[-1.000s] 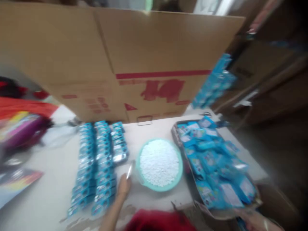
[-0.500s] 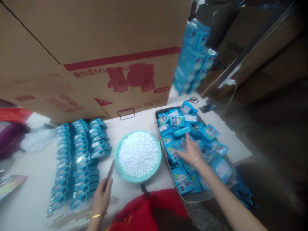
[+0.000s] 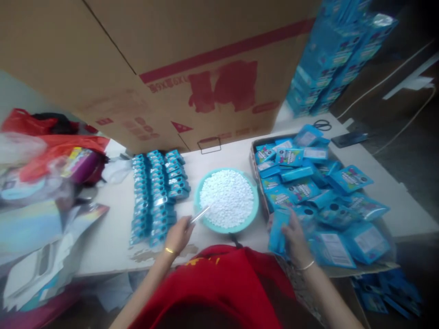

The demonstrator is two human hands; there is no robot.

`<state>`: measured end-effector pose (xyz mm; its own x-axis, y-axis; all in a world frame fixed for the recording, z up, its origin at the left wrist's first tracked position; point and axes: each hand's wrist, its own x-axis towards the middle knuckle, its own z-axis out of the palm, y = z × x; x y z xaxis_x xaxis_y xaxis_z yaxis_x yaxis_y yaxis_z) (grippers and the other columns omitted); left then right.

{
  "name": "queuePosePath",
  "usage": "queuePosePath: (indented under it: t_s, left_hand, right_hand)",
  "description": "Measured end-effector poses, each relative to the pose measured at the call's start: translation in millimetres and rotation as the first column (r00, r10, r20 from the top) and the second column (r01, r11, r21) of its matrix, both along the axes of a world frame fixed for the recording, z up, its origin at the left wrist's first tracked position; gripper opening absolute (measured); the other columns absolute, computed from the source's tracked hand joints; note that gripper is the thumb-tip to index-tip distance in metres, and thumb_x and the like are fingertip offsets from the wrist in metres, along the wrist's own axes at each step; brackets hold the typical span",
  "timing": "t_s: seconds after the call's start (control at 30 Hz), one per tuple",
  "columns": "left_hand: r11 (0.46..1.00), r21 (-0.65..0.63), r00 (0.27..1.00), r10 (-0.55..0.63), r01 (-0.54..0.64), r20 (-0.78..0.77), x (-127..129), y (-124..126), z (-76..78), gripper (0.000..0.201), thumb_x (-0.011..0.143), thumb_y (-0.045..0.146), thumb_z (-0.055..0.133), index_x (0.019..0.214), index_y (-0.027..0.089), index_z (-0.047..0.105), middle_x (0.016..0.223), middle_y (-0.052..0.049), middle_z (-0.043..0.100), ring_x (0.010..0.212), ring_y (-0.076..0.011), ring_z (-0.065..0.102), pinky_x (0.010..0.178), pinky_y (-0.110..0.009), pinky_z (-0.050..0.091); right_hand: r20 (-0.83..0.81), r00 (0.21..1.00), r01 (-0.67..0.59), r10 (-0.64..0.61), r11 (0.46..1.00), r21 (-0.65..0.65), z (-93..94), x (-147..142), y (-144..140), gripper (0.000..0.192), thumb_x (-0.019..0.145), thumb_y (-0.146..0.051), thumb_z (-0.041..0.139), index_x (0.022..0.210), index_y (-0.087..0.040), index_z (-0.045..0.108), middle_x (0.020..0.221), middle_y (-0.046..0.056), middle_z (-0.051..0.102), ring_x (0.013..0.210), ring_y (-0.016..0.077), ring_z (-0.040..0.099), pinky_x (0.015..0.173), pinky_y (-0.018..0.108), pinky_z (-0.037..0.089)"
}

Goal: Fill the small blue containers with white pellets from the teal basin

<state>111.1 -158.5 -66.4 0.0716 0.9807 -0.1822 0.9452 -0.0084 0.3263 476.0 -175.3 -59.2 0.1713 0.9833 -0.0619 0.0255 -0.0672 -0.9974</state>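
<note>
My left hand (image 3: 179,236) is closed round a slim, shiny metal tool (image 3: 200,214), blurred, its exact kind unclear. The tool's tip points over the rim of a turquoise bowl (image 3: 196,201) heaped with small white pellets (image 3: 227,197). To the bowl's right, my right hand (image 3: 294,234) grips a blue printed candy box (image 3: 279,230) near the front of a shallow carton (image 3: 254,160). Many similar blue boxes (image 3: 353,178) lie loosely piled in that carton. Left of the bowl, small blue boxes (image 3: 159,201) stand in three columns on the white table (image 3: 113,224).
A large cardboard box (image 3: 164,119) walls off the back. Stacked blue boxes (image 3: 325,64) rise at the back right, beside black scissors (image 3: 322,124) and a phone (image 3: 350,139). Bags and papers (image 3: 51,183) clutter the left. More blue boxes (image 3: 387,292) lie below the table's right side.
My right hand has gone from reaching with spread fingers over the piled boxes to holding one blue box nearer my body. The left hand's tool has swung over the bowl's rim. The view has shifted left.
</note>
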Motion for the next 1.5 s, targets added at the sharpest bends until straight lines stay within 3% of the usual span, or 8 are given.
queuePosePath:
  t_s: [0.13, 0.33, 0.47, 0.6, 0.87, 1.1, 1.3, 1.5]
  left_hand:
    - [0.997, -0.051, 0.997, -0.056, 0.053, -0.061, -11.7, 3.1, -7.4, 0.028, 0.089, 0.032, 0.044, 0.111, 0.022, 0.059, 0.105, -0.008, 0.065, 0.095, -0.0223, 0.063, 0.079, -0.030, 0.047]
    - [0.998, -0.034, 0.995, -0.059, 0.062, 0.074, 41.1, 40.0, -55.5, 0.025, 0.090, 0.029, 0.046, 0.107, 0.018, 0.060, 0.110, -0.011, 0.065, 0.102, -0.0248, 0.061, 0.086, -0.035, 0.046]
    - [0.998, -0.022, 0.986, -0.054, 0.058, 0.158, 60.2, 57.1, -73.8, 0.027, 0.089, 0.026, 0.048, 0.112, 0.018, 0.058, 0.116, -0.010, 0.063, 0.106, -0.0224, 0.059, 0.089, -0.033, 0.046]
    - [0.997, -0.024, 0.975, -0.061, 0.068, 0.215, 51.1, 59.3, -68.3, 0.025, 0.087, 0.031, 0.052, 0.108, 0.019, 0.059, 0.109, -0.007, 0.066, 0.097, -0.0193, 0.061, 0.087, -0.031, 0.047]
    - [0.986, 0.070, 0.903, -0.165, 0.150, 0.397, 26.2, 66.5, -35.9, 0.031, 0.086, 0.042, 0.054, 0.103, 0.017, 0.060, 0.091, -0.006, 0.067, 0.080, -0.0162, 0.061, 0.076, -0.028, 0.048]
    - [0.927, 0.143, 0.837, -0.375, 0.347, 0.398, 29.7, 85.1, 35.7, 0.028, 0.088, 0.039, 0.053, 0.103, 0.015, 0.060, 0.089, -0.007, 0.065, 0.077, -0.0144, 0.060, 0.072, -0.026, 0.047]
    - [0.821, 0.049, 0.804, -0.567, 0.568, 0.177, 49.0, 99.7, 88.8, 0.027, 0.090, 0.038, 0.048, 0.104, 0.017, 0.059, 0.090, -0.006, 0.066, 0.078, -0.0157, 0.061, 0.072, -0.027, 0.046]
    - [0.753, -0.141, 0.732, -0.658, 0.643, -0.174, 76.9, 104.4, 139.0, 0.022, 0.089, 0.034, 0.046, 0.095, 0.018, 0.061, 0.094, -0.007, 0.066, 0.078, -0.0192, 0.063, 0.063, -0.027, 0.045]
  right_hand:
    - [-0.183, 0.983, -0.046, 0.017, 0.987, -0.156, -12.2, -35.4, -12.4, 0.073, 0.078, -0.060, 0.055, 0.138, -0.023, 0.035, 0.119, 0.012, 0.060, 0.101, 0.0275, 0.062, 0.081, 0.040, 0.054]
    - [-0.246, 0.968, -0.113, 0.048, 0.959, -0.258, -8.3, -50.5, -7.6, 0.060, 0.080, -0.050, 0.061, 0.131, -0.025, 0.042, 0.115, 0.009, 0.064, 0.100, 0.0257, 0.063, 0.085, 0.044, 0.054]
    - [-0.164, 0.984, -0.115, 0.070, 0.953, -0.281, -11.1, -48.4, 10.5, 0.055, 0.071, -0.048, 0.070, 0.115, -0.023, 0.049, 0.107, 0.008, 0.066, 0.097, 0.0249, 0.063, 0.084, 0.042, 0.055]
    - [0.025, 0.997, -0.068, 0.073, 0.985, -0.159, -21.2, -46.4, 28.8, 0.051, 0.071, -0.046, 0.070, 0.112, -0.021, 0.051, 0.109, 0.008, 0.063, 0.101, 0.0240, 0.060, 0.091, 0.041, 0.050]
    - [0.519, 0.855, -0.104, 0.011, 0.983, 0.151, -18.2, -40.5, 53.1, 0.036, 0.082, -0.037, 0.058, 0.115, -0.022, 0.054, 0.111, 0.009, 0.059, 0.105, 0.0249, 0.056, 0.094, 0.041, 0.045]
    - [0.650, 0.759, -0.265, 0.044, 0.933, 0.246, -13.4, -42.0, 68.8, 0.034, 0.085, -0.026, 0.051, 0.118, -0.022, 0.054, 0.109, 0.010, 0.059, 0.104, 0.0268, 0.055, 0.091, 0.044, 0.046]
    - [0.666, 0.745, -0.344, 0.043, 0.879, 0.329, -15.5, -51.8, 71.0, 0.039, 0.081, -0.017, 0.050, 0.120, -0.022, 0.052, 0.110, 0.010, 0.059, 0.105, 0.0269, 0.054, 0.091, 0.046, 0.046]
    - [0.668, 0.742, -0.378, 0.048, 0.853, 0.359, -14.8, -58.6, 66.8, 0.041, 0.079, -0.013, 0.050, 0.120, -0.022, 0.052, 0.110, 0.010, 0.060, 0.104, 0.0268, 0.055, 0.090, 0.046, 0.047]
